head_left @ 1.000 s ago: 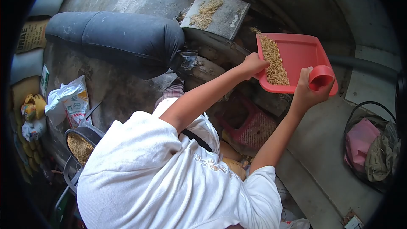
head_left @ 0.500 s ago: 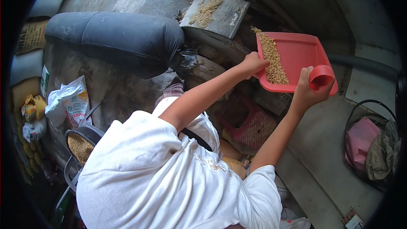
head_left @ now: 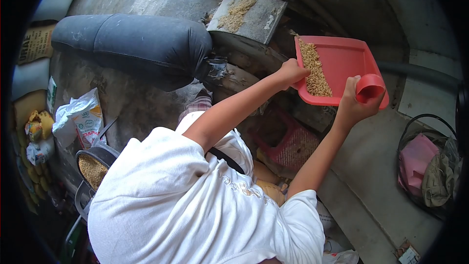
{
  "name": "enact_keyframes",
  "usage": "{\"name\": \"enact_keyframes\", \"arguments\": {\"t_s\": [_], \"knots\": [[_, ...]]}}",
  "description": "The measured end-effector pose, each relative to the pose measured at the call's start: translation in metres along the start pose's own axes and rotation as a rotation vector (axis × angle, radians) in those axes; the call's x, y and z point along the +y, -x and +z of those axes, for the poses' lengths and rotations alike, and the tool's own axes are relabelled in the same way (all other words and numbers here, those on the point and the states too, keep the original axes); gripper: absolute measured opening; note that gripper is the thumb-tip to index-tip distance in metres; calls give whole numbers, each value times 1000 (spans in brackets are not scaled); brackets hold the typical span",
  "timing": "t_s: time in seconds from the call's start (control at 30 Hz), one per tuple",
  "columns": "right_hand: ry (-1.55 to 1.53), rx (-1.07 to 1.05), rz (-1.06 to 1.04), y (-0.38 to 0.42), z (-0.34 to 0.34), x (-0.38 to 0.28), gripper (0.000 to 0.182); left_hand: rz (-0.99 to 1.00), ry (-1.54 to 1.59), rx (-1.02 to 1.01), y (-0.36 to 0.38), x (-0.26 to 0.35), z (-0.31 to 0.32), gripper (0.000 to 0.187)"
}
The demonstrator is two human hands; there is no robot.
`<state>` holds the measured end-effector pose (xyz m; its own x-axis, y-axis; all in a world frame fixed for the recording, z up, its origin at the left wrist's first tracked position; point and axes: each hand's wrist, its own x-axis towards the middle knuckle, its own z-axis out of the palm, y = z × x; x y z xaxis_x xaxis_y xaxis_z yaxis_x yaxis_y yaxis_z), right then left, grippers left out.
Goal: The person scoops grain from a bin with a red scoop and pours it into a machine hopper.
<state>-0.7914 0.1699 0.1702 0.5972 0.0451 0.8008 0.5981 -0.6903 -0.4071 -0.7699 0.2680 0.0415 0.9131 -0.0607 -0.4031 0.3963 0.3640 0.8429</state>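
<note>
A red plastic dustpan [head_left: 342, 61] is held out in front of me, tilted, with a bank of yellowish grain [head_left: 312, 68] along its left side. My left hand [head_left: 294, 74] is closed on its left rim, thumb over the edge beside the grain. My right hand [head_left: 360, 99] is wrapped around its short hollow handle [head_left: 370, 88] at the near right. A few grains show just outside the dustpan's far left corner. Beyond that corner is a curved grey metal cover [head_left: 259, 17] with more grain scattered on top.
A stuffed dark cloth tube [head_left: 132, 46] lies to the left of the cover. A pink plastic basket [head_left: 293, 149] stands low beneath my arms. At left are a container of grain [head_left: 93, 170] and a white printed bag [head_left: 85, 120]. A black-rimmed basket [head_left: 425, 166] holds bags at right.
The dustpan and both hands stay almost in place. Fewer grains show past the far left corner, and the grain bank has shifted slightly.
</note>
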Motion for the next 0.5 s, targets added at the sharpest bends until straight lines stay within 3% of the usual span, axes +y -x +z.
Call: {"name": "enact_keyframes", "arguments": {"t_s": [0.5], "knots": [[16,-14,-6,-4,3,-1,19,-16,20,11,6,6,-1,30]]}}
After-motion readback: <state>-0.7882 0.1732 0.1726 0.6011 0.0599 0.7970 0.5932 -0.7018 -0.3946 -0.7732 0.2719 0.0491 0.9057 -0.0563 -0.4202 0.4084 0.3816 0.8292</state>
